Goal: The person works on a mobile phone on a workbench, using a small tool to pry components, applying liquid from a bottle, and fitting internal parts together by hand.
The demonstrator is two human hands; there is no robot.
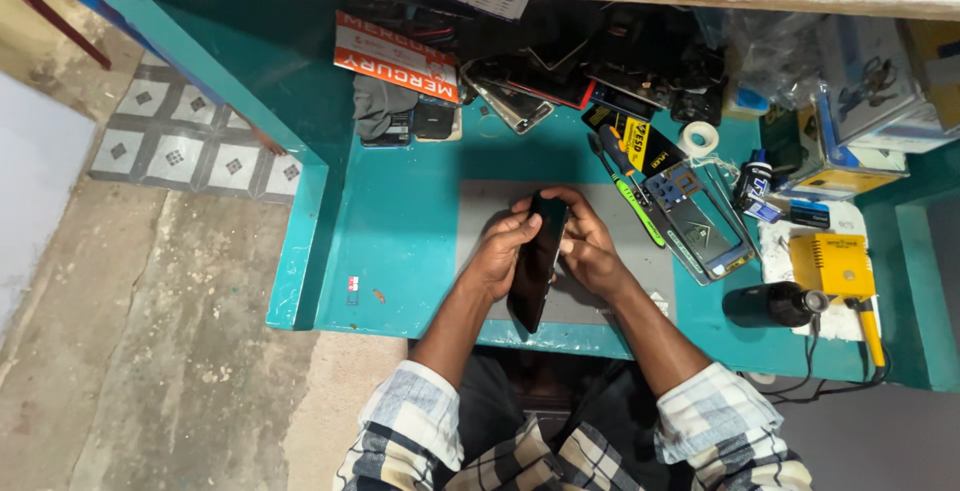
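Teal tabletop, near edge: left hand and right hand both closing around dark phone, tilting it above grey mat; inspection step, next move needing firm edge grip.

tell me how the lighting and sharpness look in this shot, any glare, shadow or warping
Head view: even, soft daylight, with no strong glare. The black phone between the left hand and right hand looks matte and dark. The clutter pile under the shelf sits in deep shadow. Wide-angle warping bends the teal bench edges. The centre is sharp, the corners softer.
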